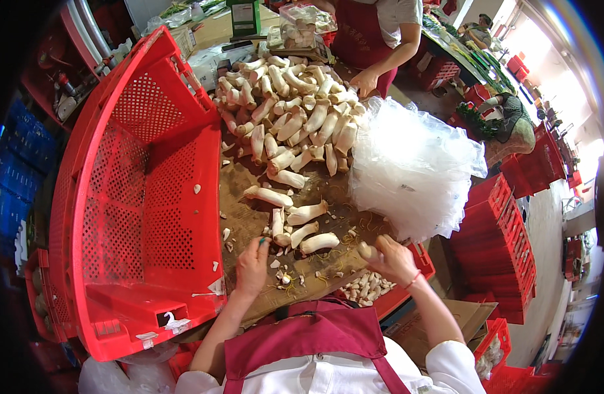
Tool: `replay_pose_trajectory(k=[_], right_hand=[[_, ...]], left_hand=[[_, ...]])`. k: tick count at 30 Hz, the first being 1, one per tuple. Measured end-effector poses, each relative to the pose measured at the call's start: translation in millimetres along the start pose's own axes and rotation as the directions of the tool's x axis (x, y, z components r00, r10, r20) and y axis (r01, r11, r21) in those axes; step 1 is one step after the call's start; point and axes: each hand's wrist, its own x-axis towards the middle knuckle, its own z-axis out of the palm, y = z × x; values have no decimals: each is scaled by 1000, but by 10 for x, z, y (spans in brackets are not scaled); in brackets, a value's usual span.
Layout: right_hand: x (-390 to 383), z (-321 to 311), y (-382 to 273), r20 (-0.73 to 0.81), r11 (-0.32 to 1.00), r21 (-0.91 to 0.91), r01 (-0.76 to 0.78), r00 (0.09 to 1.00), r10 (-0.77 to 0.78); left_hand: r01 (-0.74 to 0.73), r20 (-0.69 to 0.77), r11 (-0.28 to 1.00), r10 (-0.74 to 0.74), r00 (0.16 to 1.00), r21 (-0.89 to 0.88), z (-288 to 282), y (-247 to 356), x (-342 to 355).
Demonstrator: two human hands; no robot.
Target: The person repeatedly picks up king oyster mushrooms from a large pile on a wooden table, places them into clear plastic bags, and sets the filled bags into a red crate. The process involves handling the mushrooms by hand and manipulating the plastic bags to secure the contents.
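A big heap of king oyster mushrooms covers the far part of the brown worktable. Several loose mushrooms lie nearer, between my hands, among small pale trimmings. My left hand is closed at the table's left side, next to these mushrooms. A small green thing shows at its fingertips; its kind is too small to tell. On the right, over the table's near edge, my right hand grips a pale mushroom, partly covered by the fingers.
A large red crate stands tilted along the left side. Clear plastic bags are piled at right. Cut pieces fill a red container below my right hand. A co-worker's hand rests by the heap; stacked red crates stand farther right.
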Motion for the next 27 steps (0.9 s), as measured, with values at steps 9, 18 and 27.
replay_pose_trajectory(k=[9, 18, 27], right_hand=[[263, 340, -350, -46, 906, -159, 392, 914, -403], [1110, 969, -728, -209, 796, -121, 593, 769, -604], [1152, 820, -848, -199, 782, -200, 590, 757, -622]], left_hand=[[85, -138, 866, -18, 990, 493, -139, -698, -54], [98, -90, 890, -64, 994, 446, -131, -757, -130], [65, -102, 953, -36, 994, 295, -82, -560, -70]])
